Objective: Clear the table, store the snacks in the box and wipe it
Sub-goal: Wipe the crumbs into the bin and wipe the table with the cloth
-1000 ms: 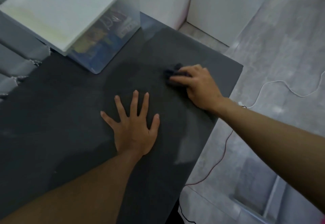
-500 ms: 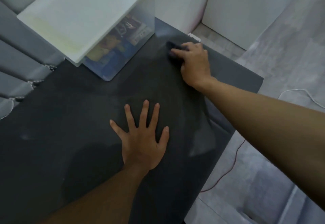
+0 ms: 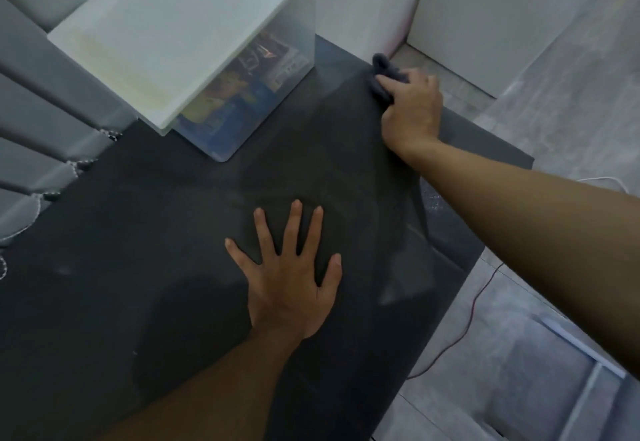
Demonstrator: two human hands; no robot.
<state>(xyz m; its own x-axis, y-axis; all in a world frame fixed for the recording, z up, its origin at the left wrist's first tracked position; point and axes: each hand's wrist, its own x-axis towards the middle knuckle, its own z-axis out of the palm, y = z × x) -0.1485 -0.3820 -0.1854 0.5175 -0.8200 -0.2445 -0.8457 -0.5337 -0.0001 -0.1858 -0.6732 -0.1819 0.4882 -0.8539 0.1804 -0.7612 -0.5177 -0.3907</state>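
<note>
My right hand [image 3: 412, 108] has pushed the cloth [image 3: 382, 75] farther out — from mid-table to the far edge of the table [image 3: 138, 267], arm stretched longer.

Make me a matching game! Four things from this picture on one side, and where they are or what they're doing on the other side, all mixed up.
Things:
1. left hand
2. right hand
3. snack packets
4. red wire

States:
A. lying on the floor
B. inside the lidded clear storage box
C. gripping a dark cloth at the table's far edge
D. flat on the dark table, fingers spread

Pairs: 1-D, 2-C, 3-B, 4-A
</note>
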